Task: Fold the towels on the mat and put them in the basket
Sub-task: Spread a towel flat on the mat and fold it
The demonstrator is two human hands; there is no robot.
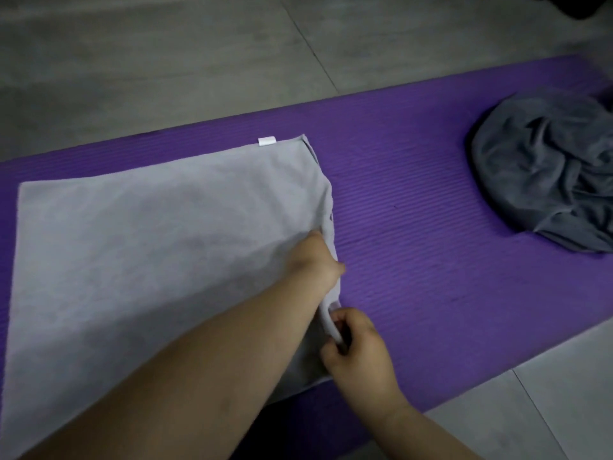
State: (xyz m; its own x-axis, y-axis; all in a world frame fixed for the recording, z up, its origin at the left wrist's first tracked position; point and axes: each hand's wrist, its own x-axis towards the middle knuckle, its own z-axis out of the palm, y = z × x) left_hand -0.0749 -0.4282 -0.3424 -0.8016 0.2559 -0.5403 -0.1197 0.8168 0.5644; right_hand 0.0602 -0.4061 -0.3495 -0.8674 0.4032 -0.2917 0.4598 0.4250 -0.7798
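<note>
Mat (414,194) on tiled floor (132,61); left hand (315,263) and right hand (361,350) gripping edge of pale towel (149,244); dark towel (547,167) heaped apart

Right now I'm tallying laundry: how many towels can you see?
2: light grey towel spread flat left, dark grey towel crumpled far right, which may hide more.

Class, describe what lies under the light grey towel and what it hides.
The purple mat lies under the light grey towel, showing around its edges. The mat's covered part and anything lying there are hidden.
</note>
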